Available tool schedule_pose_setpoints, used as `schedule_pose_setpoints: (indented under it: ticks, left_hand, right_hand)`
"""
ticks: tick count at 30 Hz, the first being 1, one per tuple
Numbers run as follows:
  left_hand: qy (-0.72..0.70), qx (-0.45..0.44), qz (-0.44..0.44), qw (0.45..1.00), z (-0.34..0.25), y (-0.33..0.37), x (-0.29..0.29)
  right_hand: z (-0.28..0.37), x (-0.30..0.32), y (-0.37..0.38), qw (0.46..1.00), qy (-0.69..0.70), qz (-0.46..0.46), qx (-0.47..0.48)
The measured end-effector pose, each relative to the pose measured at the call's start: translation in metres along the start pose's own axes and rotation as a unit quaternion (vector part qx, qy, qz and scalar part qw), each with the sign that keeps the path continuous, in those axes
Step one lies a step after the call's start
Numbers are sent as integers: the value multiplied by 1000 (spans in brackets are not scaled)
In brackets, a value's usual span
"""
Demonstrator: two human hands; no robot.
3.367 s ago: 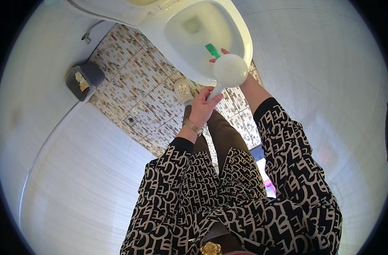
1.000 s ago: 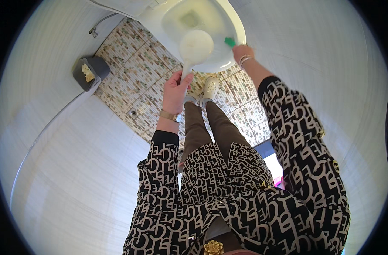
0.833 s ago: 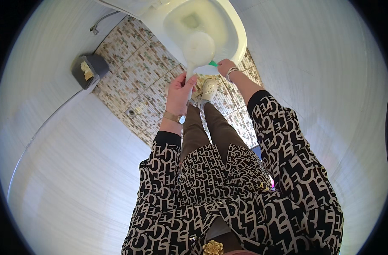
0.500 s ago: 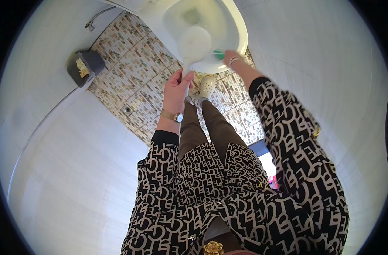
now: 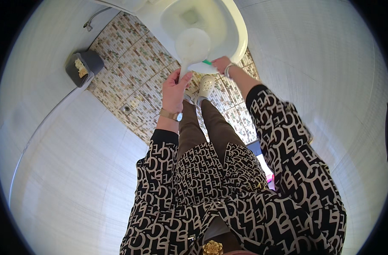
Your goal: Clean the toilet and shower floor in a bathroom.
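Over the near part of a pale, rounded basin [image 5: 241, 40], my left hand [image 5: 173, 91] is closed around the handle of a white long-handled dipper [image 5: 192, 44]. The dipper's round end points away from me. At its right side, my right hand [image 5: 221, 64] is closed on a slim green tool [image 5: 207, 62]. The tool's tip meets the dipper's edge in this view, and most of its length is hidden by my fingers, so its exact kind is unclear.
A grey bin [image 5: 88, 63] with crumpled pale paper stands by the left wall, below a hose fitting [image 5: 88, 26]. My feet in cream clogs [image 5: 206, 86] rest on the patterned tile floor [image 5: 147, 85] just below the basin. A floor drain [image 5: 125, 109] lies to the left.
My right hand has moved left and slightly down, bringing the green tool from over the basin to the dipper's right edge. My left hand and the dipper have barely shifted.
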State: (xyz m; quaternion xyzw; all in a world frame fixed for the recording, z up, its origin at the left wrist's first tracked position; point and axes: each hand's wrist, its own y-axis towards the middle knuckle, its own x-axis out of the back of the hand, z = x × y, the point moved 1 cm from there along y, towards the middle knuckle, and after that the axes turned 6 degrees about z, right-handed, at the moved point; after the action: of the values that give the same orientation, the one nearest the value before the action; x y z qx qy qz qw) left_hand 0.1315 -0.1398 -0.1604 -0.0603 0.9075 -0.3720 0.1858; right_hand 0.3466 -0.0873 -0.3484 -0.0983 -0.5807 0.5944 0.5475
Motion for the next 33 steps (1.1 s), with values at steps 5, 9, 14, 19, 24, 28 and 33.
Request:
schedule_pose_setpoints:
  ticks: [5,9,14,19,24,28,33]
  left_hand:
    - [-14,-3,-15,1000,-13,-14,18]
    - [-6,-9,-34,999,-12,-13,25]
    - [-50,-4,23,998,-1,7,-16]
    - [1,8,-20,1000,-14,-12,16]
    - [-7,-14,-46,999,-14,-15,27]
    - [-12,-20,-47,999,-11,-16,26]
    - [-28,-29,-7,999,-31,-9,7]
  right_hand:
    - [-7,37,-14,934,191,-174,-247]
    - [-31,84,-16,966,55,-118,-222]
    - [-19,-1,-4,981,98,-44,-159]
    - [4,26,-9,944,195,-68,-258]
    - [-36,69,-15,963,34,-91,-252]
    - [30,15,2,928,358,-15,-102]
    - [-35,47,-11,965,103,-45,-239]
